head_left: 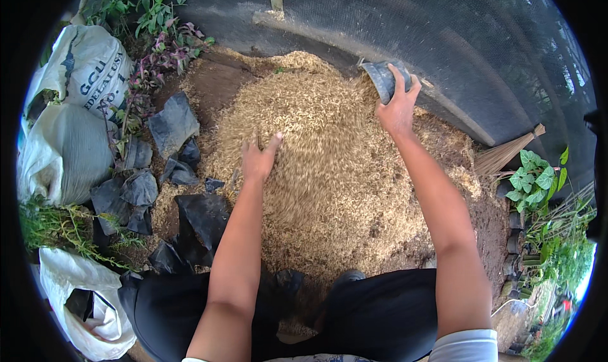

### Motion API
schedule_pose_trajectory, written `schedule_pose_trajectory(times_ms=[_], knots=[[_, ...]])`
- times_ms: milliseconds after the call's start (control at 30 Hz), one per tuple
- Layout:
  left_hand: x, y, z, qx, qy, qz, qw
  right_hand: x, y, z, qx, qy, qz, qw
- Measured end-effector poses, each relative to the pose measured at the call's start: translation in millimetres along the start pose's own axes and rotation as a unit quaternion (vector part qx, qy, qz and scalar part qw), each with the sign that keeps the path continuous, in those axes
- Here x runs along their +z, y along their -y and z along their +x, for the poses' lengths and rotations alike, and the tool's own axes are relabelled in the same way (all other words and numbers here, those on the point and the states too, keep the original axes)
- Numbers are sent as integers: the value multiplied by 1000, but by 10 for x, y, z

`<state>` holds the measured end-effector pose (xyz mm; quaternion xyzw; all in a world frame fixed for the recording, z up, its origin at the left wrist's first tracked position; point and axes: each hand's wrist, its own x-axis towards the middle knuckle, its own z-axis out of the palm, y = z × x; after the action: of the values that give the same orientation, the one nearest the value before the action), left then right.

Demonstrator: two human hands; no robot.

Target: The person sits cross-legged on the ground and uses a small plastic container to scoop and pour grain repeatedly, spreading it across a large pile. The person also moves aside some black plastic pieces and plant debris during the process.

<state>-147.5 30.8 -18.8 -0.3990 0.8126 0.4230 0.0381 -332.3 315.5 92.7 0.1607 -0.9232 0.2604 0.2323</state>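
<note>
A broad heap of pale brown husks [297, 109] covers the ground in front of me, its middle smeared by motion. My right hand [399, 106] grips a dark grey plastic pot [380, 78] at the heap's far right side. The pot is tilted, and husk material shows at its mouth. Over the left part of the heap is my left hand [258, 161], fingers apart and holding nothing. Its fingertips are blurred against the husks, so I cannot tell how deep they reach.
Black plastic planting bags [174, 124] lie to the left, beside full white sacks [69, 153]. An opened white sack [85, 305] sits at lower left. Dark netting [443, 39] borders the far side. A bundle of thin sticks [510, 150] and leafy plants [532, 180] are at right.
</note>
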Motion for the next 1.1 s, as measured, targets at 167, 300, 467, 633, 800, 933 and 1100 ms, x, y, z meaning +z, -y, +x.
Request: schedule_pose_trajectory(times_ms=[167, 300, 467, 633, 800, 933, 1100], knots=[[166, 164, 207, -23, 12, 27, 999, 481, -449, -224, 154, 103, -34, 982], [208, 133, 357, -13, 13, 13, 1000, 539, -580, -303, 139, 131, 38, 981], [279, 112, 233, 13, 42, -83, 996, 419, -388, -520, 182, 188, 61, 963], [237, 21, -198, 29, 130, -165, 977, 187, -13, -870, 174, 231, 74, 954], [139, -255, -542, 42, 145, -256, 955, -297, 355, -958, 22, 260, 31, 965], [75, -490, -585, 187, 39, -296, 936, -595, 641, -862, -117, 201, -29, 972], [-96, -368, -347, 182, -34, -185, 965, -826, 843, -517, -158, 129, -55, 978]])
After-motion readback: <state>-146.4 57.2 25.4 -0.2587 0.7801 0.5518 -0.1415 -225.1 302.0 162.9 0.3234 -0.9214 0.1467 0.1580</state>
